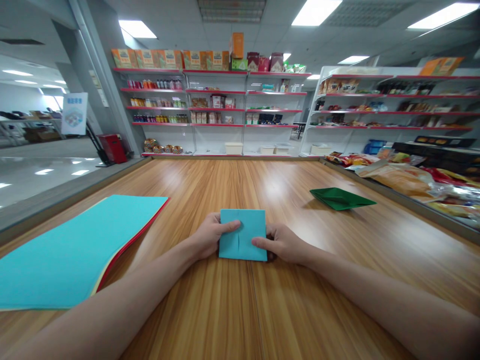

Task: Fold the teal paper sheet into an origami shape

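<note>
A light-blue piece of folded paper (247, 230), roughly square with a faint upright crease, is held up between both hands over the wooden table. My left hand (212, 234) grips its left edge, the thumb lying across the front. On the right edge, my right hand (283, 242) pinches it with the thumb in front. The other fingers of both hands are mostly hidden behind the paper. To the right lies a dark-green folded paper (341, 199) with pointed ends. A stack of large paper sheets (86, 245), blue on top with cream and red beneath, rests at the left.
The wood-grain table (240, 180) has a raised edge around it. Packaged snacks (401, 180) and dark boxes lie beyond its right edge. Shelves (217, 92) with drinks, boxes and packets stand at the back. A sign (74, 114) and a red box (113, 148) are at the far left.
</note>
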{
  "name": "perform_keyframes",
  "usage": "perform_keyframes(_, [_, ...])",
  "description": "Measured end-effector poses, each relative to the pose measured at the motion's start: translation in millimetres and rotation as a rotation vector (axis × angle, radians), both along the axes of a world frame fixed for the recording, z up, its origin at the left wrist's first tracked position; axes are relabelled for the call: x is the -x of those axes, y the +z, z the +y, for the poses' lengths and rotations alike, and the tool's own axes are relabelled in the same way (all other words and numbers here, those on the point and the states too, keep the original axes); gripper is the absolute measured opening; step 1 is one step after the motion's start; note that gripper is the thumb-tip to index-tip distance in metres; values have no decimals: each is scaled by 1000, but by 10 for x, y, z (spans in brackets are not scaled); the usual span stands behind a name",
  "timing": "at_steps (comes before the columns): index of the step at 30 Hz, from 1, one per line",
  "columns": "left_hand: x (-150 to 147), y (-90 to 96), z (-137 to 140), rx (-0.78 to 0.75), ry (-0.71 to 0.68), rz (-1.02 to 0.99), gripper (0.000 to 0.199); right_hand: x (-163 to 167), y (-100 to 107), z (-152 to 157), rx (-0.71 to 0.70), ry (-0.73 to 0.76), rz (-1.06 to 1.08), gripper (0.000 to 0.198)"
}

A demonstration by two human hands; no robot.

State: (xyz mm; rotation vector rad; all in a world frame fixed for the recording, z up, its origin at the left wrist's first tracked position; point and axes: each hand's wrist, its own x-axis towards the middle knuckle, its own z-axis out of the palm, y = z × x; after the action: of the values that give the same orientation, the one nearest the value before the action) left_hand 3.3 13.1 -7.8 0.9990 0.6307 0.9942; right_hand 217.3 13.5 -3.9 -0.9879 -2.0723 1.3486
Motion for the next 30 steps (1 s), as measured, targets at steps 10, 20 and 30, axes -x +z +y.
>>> perform_keyframes(10, [10,-4,6,-9,23,-17,36,-8,67,-40,-73,128,-78,44])
perform_keyframes(20, [-17,0,-1,16,114,-33,30,24,99,-61,-90,115,-110,48])
perform_keyframes(30, [5,5,22,44,48,-59,31,10,74,-47,-65,165,-87,51])
